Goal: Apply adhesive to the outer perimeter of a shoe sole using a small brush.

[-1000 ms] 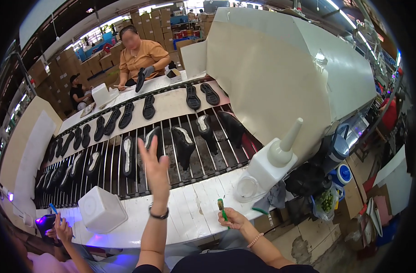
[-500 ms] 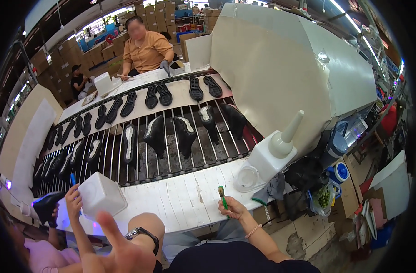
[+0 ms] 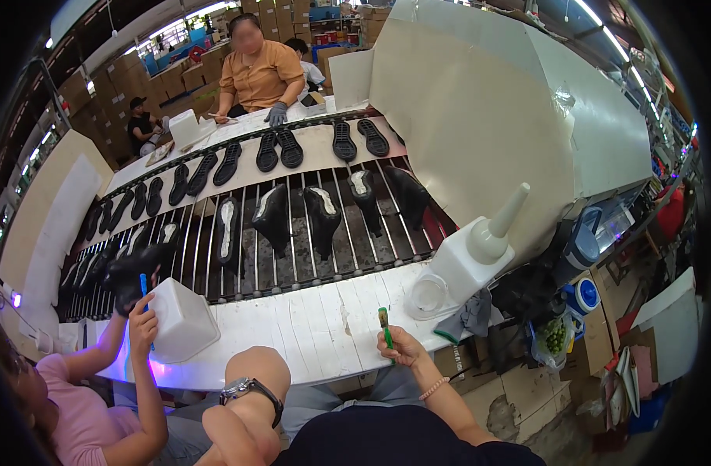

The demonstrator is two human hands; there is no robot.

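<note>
My right hand is closed around a small green-handled brush, held upright over the near edge of the white table. The brush's tip looks brownish. My left hand is raised close at the lower edge, bent at the wrist below a dark-strapped watch; its fingers are mostly hidden. Right of the brush stands a white squeeze bottle with a long nozzle, beside a round clear container. Beyond the table, black shoes with white-coated soles lie on a rack of metal bars.
At left, a person in pink holds a blue brush and a black shoe near a white square tub. Black soles line the far board. A person in orange sits opposite. A large cream hood covers the right end.
My left hand has turned, its extended digit gone from sight. The person in pink has moved the black shoe up and right toward the rack. The view has shifted slightly; my right hand still grips the brush.
</note>
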